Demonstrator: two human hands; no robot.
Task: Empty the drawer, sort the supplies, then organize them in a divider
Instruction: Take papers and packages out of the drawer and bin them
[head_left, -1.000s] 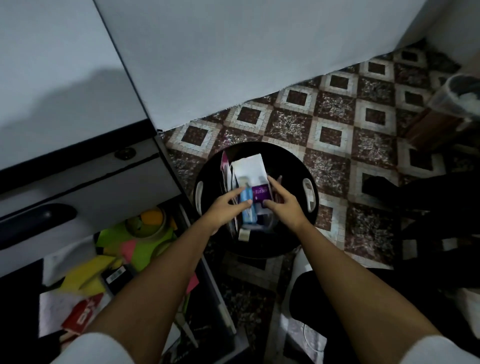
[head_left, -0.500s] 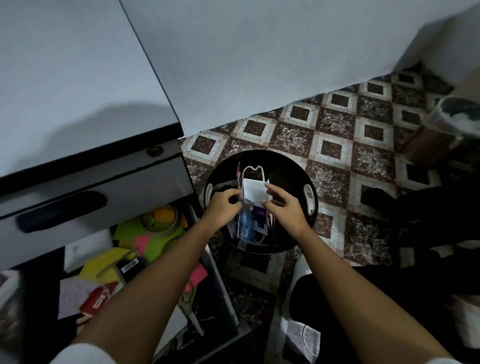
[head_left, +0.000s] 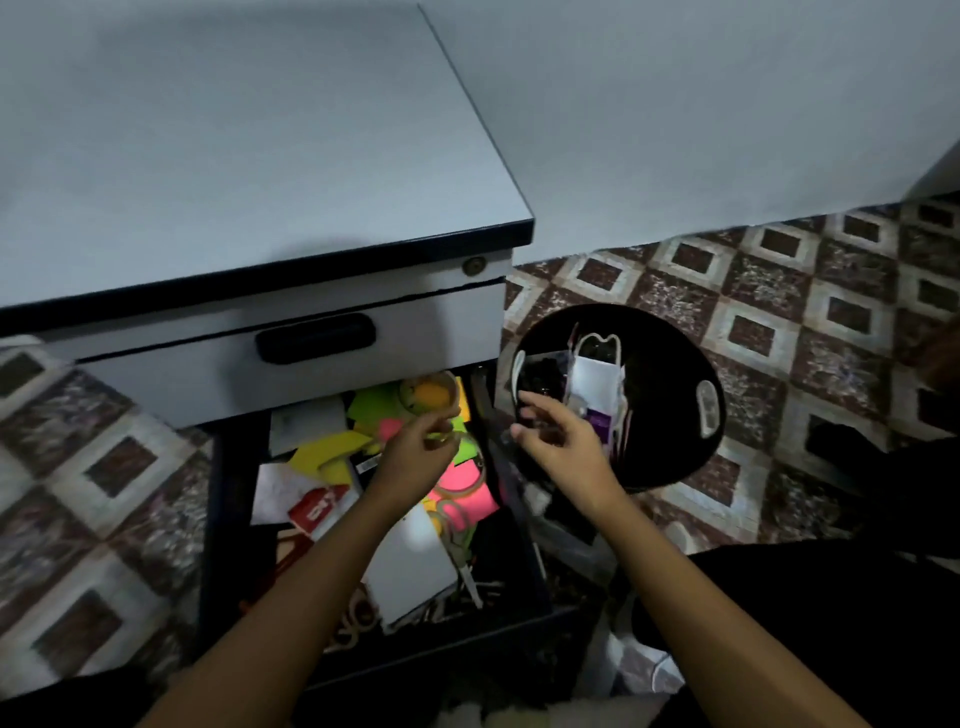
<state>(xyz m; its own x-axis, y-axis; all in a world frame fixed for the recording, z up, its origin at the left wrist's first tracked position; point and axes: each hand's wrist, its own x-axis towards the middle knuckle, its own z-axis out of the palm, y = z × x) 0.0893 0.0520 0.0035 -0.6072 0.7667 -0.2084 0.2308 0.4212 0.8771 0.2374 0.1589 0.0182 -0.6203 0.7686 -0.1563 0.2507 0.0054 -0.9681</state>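
The lower drawer (head_left: 236, 519) of a grey cabinet stands pulled out, full of loose supplies: yellow sticky notes (head_left: 327, 454), pink sticky notes (head_left: 470, 491), a tape roll (head_left: 431, 392), a red box (head_left: 317, 512), a white pad (head_left: 415, 564) and scissors (head_left: 465, 558). On the floor to its right lies a round black tray (head_left: 670, 415) holding a white packet (head_left: 592, 382), a purple item (head_left: 600, 420) and a clear packet of dark clips (head_left: 543, 374). My left hand (head_left: 415, 449) hovers over the drawer, fingers loosely curled, nothing visible in them. My right hand (head_left: 556, 441) is at the tray's left edge, fingers spread.
The cabinet's grey top (head_left: 234, 156) and its closed upper drawer with a black handle (head_left: 316, 338) overhang the back of the open drawer. Patterned floor tiles (head_left: 769, 291) surround the tray. A white wall runs behind. Dark clothing fills the lower right.
Both hands have left the items in the tray. My left hand moved left over the drawer, my right hand drew back to the tray's left edge. The view swung left.
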